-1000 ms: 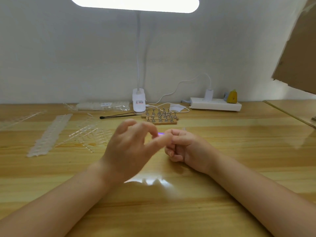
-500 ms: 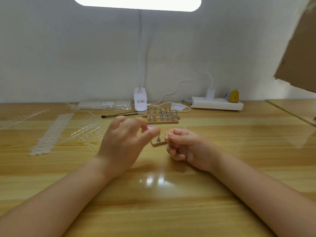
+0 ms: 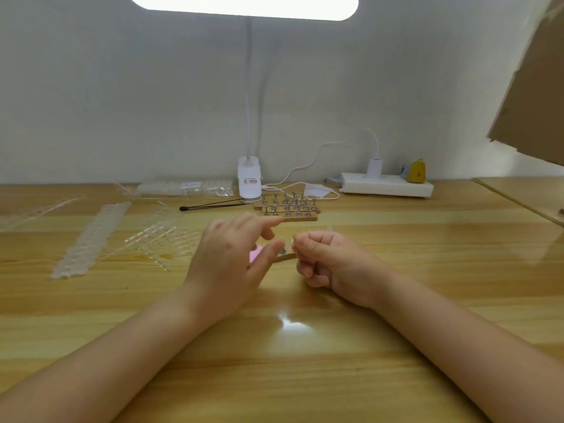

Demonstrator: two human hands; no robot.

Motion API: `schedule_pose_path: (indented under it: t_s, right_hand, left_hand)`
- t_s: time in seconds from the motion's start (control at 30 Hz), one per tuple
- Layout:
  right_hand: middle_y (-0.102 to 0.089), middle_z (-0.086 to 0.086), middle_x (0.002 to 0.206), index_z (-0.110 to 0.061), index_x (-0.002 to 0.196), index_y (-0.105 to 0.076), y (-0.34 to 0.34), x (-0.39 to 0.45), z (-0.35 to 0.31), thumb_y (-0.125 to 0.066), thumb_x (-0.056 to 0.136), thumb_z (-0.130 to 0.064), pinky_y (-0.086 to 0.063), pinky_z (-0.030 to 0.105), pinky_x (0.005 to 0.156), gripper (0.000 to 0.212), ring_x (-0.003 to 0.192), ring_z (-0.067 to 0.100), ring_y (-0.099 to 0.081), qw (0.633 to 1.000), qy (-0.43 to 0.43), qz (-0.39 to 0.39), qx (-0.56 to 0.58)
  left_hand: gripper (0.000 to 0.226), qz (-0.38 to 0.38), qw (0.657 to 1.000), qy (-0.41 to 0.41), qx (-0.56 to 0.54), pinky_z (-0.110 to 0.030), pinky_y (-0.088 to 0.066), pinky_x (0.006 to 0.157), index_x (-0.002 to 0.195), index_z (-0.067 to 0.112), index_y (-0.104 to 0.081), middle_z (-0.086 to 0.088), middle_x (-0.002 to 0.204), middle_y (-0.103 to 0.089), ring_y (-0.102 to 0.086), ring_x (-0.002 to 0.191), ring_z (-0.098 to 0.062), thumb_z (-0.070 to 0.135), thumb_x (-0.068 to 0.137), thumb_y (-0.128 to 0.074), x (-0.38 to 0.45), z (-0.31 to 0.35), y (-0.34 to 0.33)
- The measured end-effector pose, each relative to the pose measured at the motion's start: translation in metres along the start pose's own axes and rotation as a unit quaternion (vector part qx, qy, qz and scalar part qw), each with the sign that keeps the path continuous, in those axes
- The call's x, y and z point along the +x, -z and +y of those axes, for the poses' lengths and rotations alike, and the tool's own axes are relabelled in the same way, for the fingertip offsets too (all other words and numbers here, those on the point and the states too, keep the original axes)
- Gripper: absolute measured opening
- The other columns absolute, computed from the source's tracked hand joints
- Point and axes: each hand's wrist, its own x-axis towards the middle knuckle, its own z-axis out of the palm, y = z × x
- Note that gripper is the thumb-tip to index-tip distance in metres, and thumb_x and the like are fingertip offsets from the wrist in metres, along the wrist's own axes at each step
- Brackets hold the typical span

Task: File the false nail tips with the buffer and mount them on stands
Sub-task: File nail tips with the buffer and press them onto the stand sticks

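Both hands had parted — left hand [image 3: 227, 264] spread, lifting clear of the small stand [image 3: 285, 254]; right hand [image 3: 328, 264] pinched a clear nail tip [image 3: 293, 242] — mounting looked next.

A single wide-angle camera sits on my head, looking forward and slightly down across a wooden desk [image 3: 305, 346] toward a pale wall [image 3: 122, 102] at the far edge. My forearms enter from the near left and near right corners, and my left hand [image 3: 227, 264] and right hand [image 3: 329, 261] meet close in at the centre. A lamp head [image 3: 244, 6] cuts across the top edge. The wide lens bends the frame's edges.
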Motion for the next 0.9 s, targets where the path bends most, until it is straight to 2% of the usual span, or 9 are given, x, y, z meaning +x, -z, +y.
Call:
schedule_pose_path:
  t_s: [0.1, 0.23, 0.4, 0.53, 0.7, 0.73, 0.8, 0.83, 0.9]
  right_hand:
    - [-0.046, -0.001, 0.058, -0.019, 0.068, -0.066, -0.001, 0.0, 0.0, -0.056, 0.083, -0.029, -0.025, 0.018, 0.043, 0.021, 0.051, 0.007, -0.042, 0.999, 0.007, -0.019, -0.029]
    - [-0.044, 0.005, 0.062, -0.014, 0.079, -0.064, 0.002, 0.0, 0.001, -0.058, 0.084, -0.032, -0.026, 0.017, 0.043, 0.02, 0.055, 0.014, -0.035, 0.998, -0.004, -0.03, -0.058]
    - [-0.046, 0.0, 0.062, -0.016, 0.08, -0.068, 0.002, 0.003, 0.006, -0.065, 0.082, -0.038, -0.03, 0.014, 0.039, 0.022, 0.053, 0.015, -0.035, 0.998, -0.008, -0.018, -0.053]
    - [-0.051, 0.0, 0.062, -0.011, 0.084, -0.068, 0.004, 0.003, 0.005, -0.067, 0.084, -0.029, -0.033, 0.015, 0.039, 0.018, 0.049, 0.013, -0.037, 0.997, -0.019, -0.037, -0.059]
    - [-0.056, -0.001, 0.058, -0.01, 0.079, -0.07, 0.005, 0.002, 0.005, -0.069, 0.08, -0.02, -0.032, 0.014, 0.038, 0.01, 0.046, 0.009, -0.039, 0.999, -0.007, -0.013, -0.045]
    - [-0.058, -0.004, 0.058, -0.009, 0.08, -0.069, 0.004, 0.001, 0.006, -0.068, 0.079, -0.019, -0.031, 0.014, 0.038, 0.01, 0.046, 0.008, -0.04, 0.999, -0.003, -0.005, -0.037]
    - [-0.059, -0.007, 0.057, -0.003, 0.088, -0.065, 0.002, 0.002, 0.006, -0.068, 0.077, -0.021, -0.029, 0.015, 0.038, 0.021, 0.046, 0.006, -0.041, 0.999, 0.0, 0.02, -0.026]
    - [-0.057, -0.007, 0.056, -0.001, 0.091, -0.063, 0.002, 0.003, 0.007, -0.069, 0.076, -0.023, -0.027, 0.016, 0.039, 0.027, 0.047, 0.006, -0.041, 0.999, -0.002, 0.036, -0.023]
    - [-0.051, -0.005, 0.055, -0.002, 0.089, -0.062, 0.001, 0.004, 0.007, -0.069, 0.075, -0.025, -0.024, 0.017, 0.039, 0.027, 0.047, 0.007, -0.041, 0.998, -0.007, 0.062, -0.016]
  left_hand:
    - [0.028, 0.012, 0.997, -0.015, -0.074, -0.032, -0.04, 0.083, 0.109, 0.024, -0.066, 0.015, 0.09, -0.063, -0.056, 0.072, -0.002, 0.041, 0.089, -0.054, -0.003, 0.01, -0.004]
    - [0.017, 0.022, 0.996, -0.01, -0.09, -0.035, -0.044, 0.082, 0.097, 0.025, -0.068, 0.014, 0.084, -0.064, -0.057, 0.07, -0.003, 0.035, 0.084, -0.064, -0.006, 0.012, -0.005]
    - [0.03, 0.043, 0.997, 0.013, -0.066, -0.036, -0.043, 0.076, 0.082, 0.023, -0.07, 0.015, 0.072, -0.064, -0.057, 0.064, -0.003, 0.052, 0.081, -0.065, -0.007, 0.009, -0.003]
    - [0.036, 0.046, 0.999, -0.023, 0.009, -0.038, -0.043, 0.068, 0.07, 0.022, -0.07, 0.013, 0.063, -0.064, -0.056, 0.059, -0.005, 0.055, 0.08, -0.058, -0.006, 0.005, 0.001]
    - [0.041, 0.036, 0.995, -0.091, 0.029, -0.038, -0.043, 0.074, 0.081, 0.024, -0.075, 0.015, 0.071, -0.067, -0.062, 0.068, -0.008, 0.059, 0.082, -0.053, -0.002, -0.001, 0.003]
    - [0.05, 0.02, 0.997, -0.071, 0.039, -0.037, -0.042, 0.077, 0.09, 0.024, -0.075, 0.015, 0.076, -0.068, -0.064, 0.073, -0.01, 0.065, 0.084, -0.045, 0.0, -0.004, 0.004]
    - [0.069, -0.036, 0.993, 0.029, 0.108, -0.036, -0.038, 0.082, 0.11, 0.025, -0.068, 0.013, 0.091, -0.068, -0.062, 0.09, -0.015, 0.074, 0.084, -0.026, 0.002, -0.009, 0.008]
    - [0.071, -0.073, 0.978, 0.079, 0.181, -0.035, -0.037, 0.084, 0.116, 0.027, -0.063, 0.011, 0.099, -0.066, -0.059, 0.097, -0.016, 0.075, 0.084, -0.022, 0.003, -0.012, 0.009]
    - [0.063, -0.131, 0.941, 0.126, 0.285, -0.033, -0.037, 0.085, 0.112, 0.029, -0.063, 0.009, 0.102, -0.062, -0.055, 0.098, -0.018, 0.073, 0.085, -0.025, 0.003, -0.018, 0.008]
